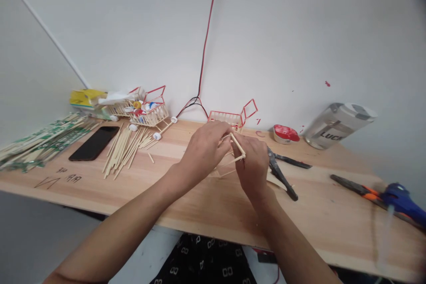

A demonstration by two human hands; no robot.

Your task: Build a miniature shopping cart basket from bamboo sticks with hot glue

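Observation:
Both my hands meet over the middle of the wooden table [206, 204]. My left hand [204, 146] and my right hand [253, 159] are closed on a small frame of thin wooden sticks [237, 147], held just above the tabletop. One stick runs slanted between the fingertips of both hands. Behind them stands a little stick cart with red trim [233, 117].
Black pliers [281, 173] lie right of my right hand. Loose sticks [124, 146], a black phone [95, 143], packs of chopsticks [43, 140] and finished carts [148, 108] are at left. A red-filled lid [285, 134], a jar [337, 125] and a blue glue gun [401, 199] sit at right.

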